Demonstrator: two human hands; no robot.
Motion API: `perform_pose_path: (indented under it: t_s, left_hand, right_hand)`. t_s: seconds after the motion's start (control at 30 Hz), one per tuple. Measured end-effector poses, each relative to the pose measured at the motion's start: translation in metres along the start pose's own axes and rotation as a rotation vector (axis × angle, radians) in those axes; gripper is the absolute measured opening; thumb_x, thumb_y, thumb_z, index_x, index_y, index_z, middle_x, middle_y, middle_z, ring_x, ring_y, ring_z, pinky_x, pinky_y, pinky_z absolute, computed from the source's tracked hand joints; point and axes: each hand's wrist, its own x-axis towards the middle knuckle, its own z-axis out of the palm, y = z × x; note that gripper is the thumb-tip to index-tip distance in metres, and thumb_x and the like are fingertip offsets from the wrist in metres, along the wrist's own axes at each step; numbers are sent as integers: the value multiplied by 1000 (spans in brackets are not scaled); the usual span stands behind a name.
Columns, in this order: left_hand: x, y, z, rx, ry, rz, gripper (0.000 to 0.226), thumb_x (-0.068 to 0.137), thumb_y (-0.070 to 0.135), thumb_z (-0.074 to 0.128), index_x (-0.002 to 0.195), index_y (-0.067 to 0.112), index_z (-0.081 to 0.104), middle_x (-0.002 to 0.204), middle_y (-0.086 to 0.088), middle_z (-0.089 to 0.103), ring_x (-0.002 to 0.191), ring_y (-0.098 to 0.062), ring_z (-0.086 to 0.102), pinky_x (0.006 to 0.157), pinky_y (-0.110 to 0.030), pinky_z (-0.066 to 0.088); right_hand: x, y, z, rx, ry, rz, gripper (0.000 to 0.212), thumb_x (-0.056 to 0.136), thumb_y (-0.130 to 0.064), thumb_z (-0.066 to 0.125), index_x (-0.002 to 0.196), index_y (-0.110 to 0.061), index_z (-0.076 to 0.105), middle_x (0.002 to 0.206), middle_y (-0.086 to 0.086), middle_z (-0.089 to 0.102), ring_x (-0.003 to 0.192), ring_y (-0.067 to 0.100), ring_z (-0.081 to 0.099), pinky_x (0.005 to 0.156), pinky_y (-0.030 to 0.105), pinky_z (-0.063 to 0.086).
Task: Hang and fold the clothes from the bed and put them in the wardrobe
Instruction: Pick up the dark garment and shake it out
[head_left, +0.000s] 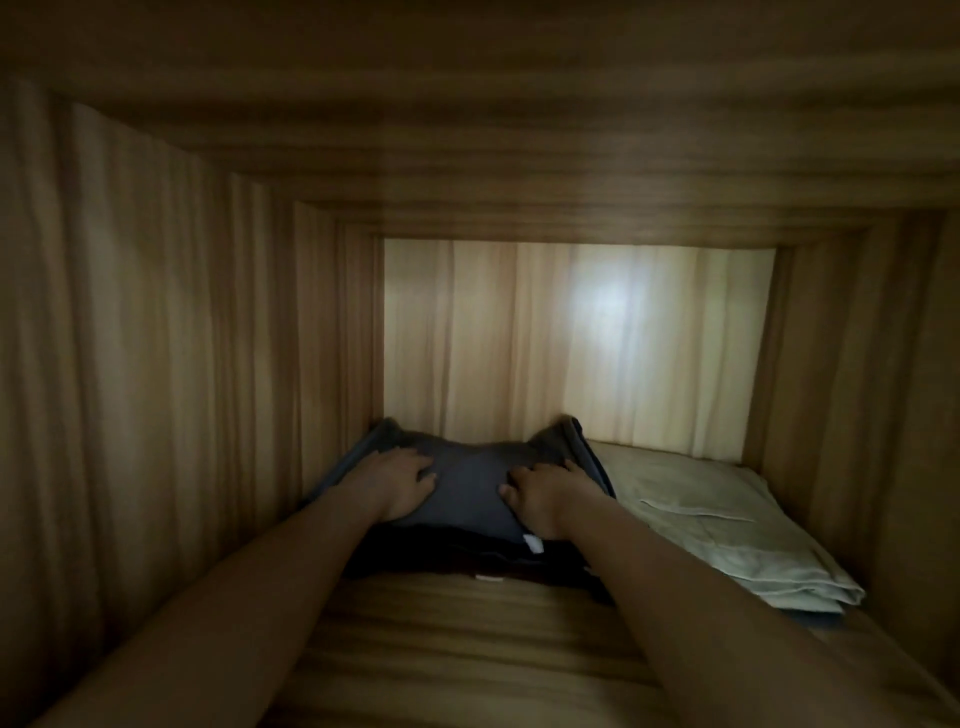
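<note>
Inspection of the wardrobe (156, 338) compartment, taken left to right. My left grip (402, 483) lies released, fingers spread flat on the top of a folded dark grey garment (467, 486). That garment sits on a dark pile (441, 556) on the shelf (467, 649), its far edge against the back panel (519, 338) beyond both grips and its far corners riding up. My right grip (545, 496) rests on the same garment, just right of the left one. Its fingers are bent into the cloth, and I cannot tell whether they pinch a fold or only press. A small white tag (535, 544) shows at the near edge of the garment, just below the right grip. A second white tag (488, 578) shows lower on the pile, nearer to me. Neither carries writing I can read in this dim light, and no brand is legible anywhere. To the right of the right grip, just beside the dark pile, lies a pale folded garment (727, 540), flat on the same shelf. Finding on progress: at least two lots of folded clothes are already shelved, and the grey piece appears to be at the seating stage. The bed and any hanging rail are out of view, so what remains to fold or hang cannot be assessed.
</note>
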Motion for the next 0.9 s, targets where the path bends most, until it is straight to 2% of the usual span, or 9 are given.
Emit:
perform_pose_path:
  t_s: [0.1, 0.17, 0.27, 0.4, 0.5, 0.57, 0.67, 0.8, 0.9]
  left_hand:
    - [-26, 18, -4, -61, -44, 5, 44, 107, 40, 36, 135, 17, 60, 137, -8, 60, 114, -20, 58, 94, -29, 46]
    - [-44, 37, -15, -149, -85, 10, 44, 106, 41, 41, 141, 19, 55, 142, -4, 56, 120, -18, 55, 95, -23, 42]
    - [-66, 70, -37, -222, -94, 44, 45, 104, 43, 48, 141, 19, 55, 143, -1, 55, 121, -14, 52, 94, -22, 39]
    - [-90, 112, -48, -114, -102, 46, 46, 102, 42, 53, 138, 14, 57, 140, -5, 57, 122, -20, 54, 100, -28, 44]
    - [-109, 138, -45, -25, -154, 51, 49, 100, 46, 54, 137, 15, 57, 139, -5, 57, 120, -21, 54, 102, -34, 47]
    - [-118, 154, -45, 17, -180, 78, 51, 99, 49, 54, 139, 18, 57, 139, -2, 56, 117, -19, 55, 98, -31, 48]
    - [-127, 175, -46, 45, -207, 137, 54, 97, 51, 56, 142, 22, 54, 142, 0, 54, 118, -17, 53, 88, -24, 46]
    - [-134, 201, -46, 59, -224, 229, 59, 95, 51, 58, 144, 19, 52, 144, -4, 53, 124, -21, 53, 101, -32, 47]
    - [-143, 217, -43, 54, -210, 331, 57, 95, 51, 58, 141, 18, 56, 142, -5, 55, 123, -23, 55, 101, -33, 47]
  right_hand:
    - [-43, 4, -11, 59, -5, -75, 44, 103, -46, 45, 128, -14, 61, 129, 14, 61, 114, 29, 57, 93, 36, 45]
    - [-73, 11, -23, 87, -10, -99, 46, 102, -49, 49, 125, -12, 64, 121, 13, 65, 106, 27, 60, 87, 33, 49]
    - [-112, 29, -44, 123, 44, -135, 40, 102, -42, 51, 119, -9, 65, 115, 12, 66, 96, 22, 58, 77, 29, 44]
    - [-154, 67, -53, 134, 24, -45, 30, 99, -54, 50, 111, -28, 61, 114, -2, 61, 89, 9, 52, 67, 23, 38]
    - [-183, 90, -49, 84, -33, 70, 55, 96, -62, 48, 134, -24, 58, 133, -1, 58, 113, 18, 54, 91, 27, 46]
    - [-204, 100, -47, 95, -24, 122, 63, 95, -60, 52, 145, -22, 50, 143, 3, 53, 123, 22, 52, 103, 31, 45]
    - [-240, 106, -47, 147, -22, 200, 69, 94, -59, 57, 151, -21, 43, 149, 3, 46, 129, 23, 48, 97, 25, 42]
    - [-284, 106, -51, 107, 6, 314, 64, 93, -59, 57, 144, -20, 52, 143, 6, 54, 124, 25, 54, 101, 32, 46]
    - [-315, 98, -46, 46, 14, 393, 44, 94, -56, 52, 120, -22, 63, 131, 7, 62, 116, 27, 59, 96, 35, 49]
